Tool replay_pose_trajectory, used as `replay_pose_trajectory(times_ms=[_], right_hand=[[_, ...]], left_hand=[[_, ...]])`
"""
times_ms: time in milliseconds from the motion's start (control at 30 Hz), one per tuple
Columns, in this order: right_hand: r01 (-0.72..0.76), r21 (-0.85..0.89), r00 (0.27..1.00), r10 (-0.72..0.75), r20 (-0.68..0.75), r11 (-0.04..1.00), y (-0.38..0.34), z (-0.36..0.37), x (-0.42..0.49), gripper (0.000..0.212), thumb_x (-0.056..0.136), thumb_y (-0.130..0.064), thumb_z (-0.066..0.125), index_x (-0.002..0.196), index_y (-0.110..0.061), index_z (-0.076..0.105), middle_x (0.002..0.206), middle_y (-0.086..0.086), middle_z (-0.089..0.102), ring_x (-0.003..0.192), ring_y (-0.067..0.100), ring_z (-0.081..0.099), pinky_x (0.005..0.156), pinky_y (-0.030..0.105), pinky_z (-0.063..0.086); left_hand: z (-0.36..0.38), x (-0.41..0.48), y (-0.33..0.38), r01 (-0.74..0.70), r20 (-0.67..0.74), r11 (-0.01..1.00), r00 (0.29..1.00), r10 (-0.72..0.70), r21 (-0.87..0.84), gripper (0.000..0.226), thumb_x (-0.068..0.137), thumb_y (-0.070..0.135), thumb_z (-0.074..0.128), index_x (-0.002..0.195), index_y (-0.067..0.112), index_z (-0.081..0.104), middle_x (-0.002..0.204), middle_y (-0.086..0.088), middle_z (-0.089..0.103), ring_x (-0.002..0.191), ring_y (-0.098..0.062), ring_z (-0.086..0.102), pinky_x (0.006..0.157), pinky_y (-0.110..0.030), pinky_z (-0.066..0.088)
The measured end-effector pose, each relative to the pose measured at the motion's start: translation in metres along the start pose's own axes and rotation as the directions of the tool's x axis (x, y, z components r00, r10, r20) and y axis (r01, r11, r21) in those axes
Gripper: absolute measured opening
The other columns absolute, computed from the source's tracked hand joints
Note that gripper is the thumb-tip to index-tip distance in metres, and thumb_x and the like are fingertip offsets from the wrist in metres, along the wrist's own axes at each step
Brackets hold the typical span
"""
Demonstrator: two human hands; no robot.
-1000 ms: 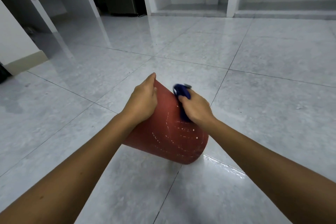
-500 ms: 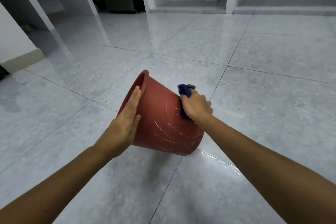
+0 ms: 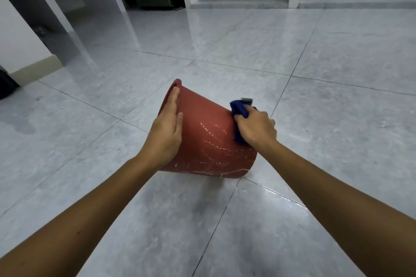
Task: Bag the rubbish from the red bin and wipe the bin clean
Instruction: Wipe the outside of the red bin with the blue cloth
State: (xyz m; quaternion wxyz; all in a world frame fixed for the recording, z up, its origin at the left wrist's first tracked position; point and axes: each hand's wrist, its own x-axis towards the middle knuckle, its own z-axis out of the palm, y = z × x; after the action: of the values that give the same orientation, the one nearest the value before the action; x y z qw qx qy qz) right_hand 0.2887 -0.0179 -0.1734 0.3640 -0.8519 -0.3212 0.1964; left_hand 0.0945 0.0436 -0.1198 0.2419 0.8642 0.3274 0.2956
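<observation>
Lying tilted above the grey tiled floor (image 3: pixel 337 119): red tapered plastic bin (image 3: pixel 209 141), long axis slanting, rim up-left and away, base lower right. Left hand (image 3: pixel 166 135) flat, fingers straight, on its wall. Right hand (image 3: pixel 256 129) clutching dark blue cloth (image 3: pixel 239 108) against it.

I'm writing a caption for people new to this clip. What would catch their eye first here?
The red bin, tipped with its rim toward the upper left, stands out in the middle against the glossy grey tiled floor. The left hand lies flat against its side near the rim. The right hand presses a blue cloth to its wall, which shows whitish streaks.
</observation>
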Motion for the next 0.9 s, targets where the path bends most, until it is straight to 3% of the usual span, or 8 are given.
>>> replay_pose_trajectory(times_ms=[133,267,367,467,600,733,800,900], right_hand=[[0.205,0.215,0.978,-0.208,-0.008,0.955,-0.045,0.000,-0.005,0.040,0.084,-0.049,0.042,0.122,-0.044,0.055,0.116,0.008,0.063,0.109,0.039,0.055,0.094,0.049,0.049],[0.048,0.225,0.998,-0.038,-0.046,0.973,-0.021,-0.002,0.007,0.045,0.087,-0.049,0.038,0.130,-0.044,0.049,0.123,0.006,0.063,0.116,0.037,0.054,0.099,0.049,0.045],[-0.164,0.221,0.983,0.178,-0.045,0.961,0.014,-0.007,0.014,0.044,0.091,-0.044,0.037,0.132,-0.037,0.049,0.126,0.009,0.062,0.120,0.038,0.052,0.096,0.043,0.041],[-0.290,0.327,0.948,0.317,-0.030,0.899,0.018,-0.013,0.018,0.044,0.092,-0.041,0.038,0.134,-0.034,0.049,0.125,0.012,0.060,0.118,0.039,0.051,0.090,0.039,0.039],[-0.069,0.365,0.996,0.088,-0.033,0.928,-0.025,-0.018,0.009,0.040,0.090,-0.038,0.044,0.128,-0.034,0.055,0.122,0.009,0.064,0.116,0.036,0.057,0.101,0.046,0.045],[0.230,0.326,0.971,-0.239,-0.014,0.917,-0.058,-0.011,-0.001,0.038,0.087,-0.041,0.046,0.122,-0.037,0.058,0.110,0.002,0.069,0.105,0.032,0.061,0.092,0.047,0.050],[0.201,0.250,0.979,-0.204,-0.014,0.947,-0.039,-0.002,0.000,0.040,0.087,-0.044,0.044,0.125,-0.039,0.056,0.112,0.005,0.067,0.108,0.036,0.058,0.093,0.048,0.049],[-0.046,0.126,0.999,0.046,0.007,0.991,0.008,0.000,0.004,0.041,0.091,-0.045,0.041,0.129,-0.038,0.054,0.122,0.009,0.064,0.116,0.039,0.055,0.100,0.047,0.045]], left_hand=[[0.013,0.035,0.019,0.037,0.078,0.999,0.996,-0.035,-0.024,0.056,0.101,0.023,0.034,0.151,0.021,0.010,0.158,0.005,0.018,0.141,-0.007,0.022,0.109,-0.015,0.017],[0.018,0.032,0.026,-0.057,-0.014,0.985,0.998,0.055,-0.165,0.069,0.093,0.039,0.048,0.150,0.025,0.012,0.155,0.006,0.027,0.137,-0.008,0.034,0.111,-0.027,0.032],[0.014,-0.016,0.002,-0.391,0.145,0.914,0.916,0.374,0.107,0.076,0.092,0.013,0.053,0.151,0.011,0.006,0.160,-0.001,0.011,0.143,-0.009,0.021,0.115,-0.019,0.022],[0.015,-0.033,-0.018,-0.592,0.309,0.693,0.806,0.505,0.412,0.086,0.080,-0.016,0.059,0.149,0.001,0.011,0.158,-0.009,0.013,0.141,-0.015,0.022,0.113,-0.023,0.020],[0.016,-0.019,-0.002,-0.541,0.212,0.767,0.841,0.498,0.346,0.068,0.088,-0.009,0.052,0.147,-0.001,0.019,0.156,-0.010,0.021,0.139,-0.011,0.027,0.114,-0.019,0.019],[0.011,-0.001,0.008,-0.328,0.011,0.928,0.944,0.331,0.179,0.051,0.097,0.004,0.041,0.146,0.004,0.026,0.151,-0.011,0.032,0.133,0.001,0.024,0.109,-0.003,0.014],[0.005,0.002,0.002,-0.268,-0.004,0.949,0.962,0.273,0.165,0.050,0.099,0.009,0.039,0.148,0.009,0.025,0.152,-0.004,0.031,0.133,0.000,0.025,0.107,0.000,0.013],[0.000,0.001,-0.006,-0.238,0.014,0.962,0.971,0.238,0.137,0.050,0.100,0.012,0.037,0.148,0.013,0.024,0.152,0.004,0.027,0.135,0.002,0.023,0.107,0.000,0.013]])
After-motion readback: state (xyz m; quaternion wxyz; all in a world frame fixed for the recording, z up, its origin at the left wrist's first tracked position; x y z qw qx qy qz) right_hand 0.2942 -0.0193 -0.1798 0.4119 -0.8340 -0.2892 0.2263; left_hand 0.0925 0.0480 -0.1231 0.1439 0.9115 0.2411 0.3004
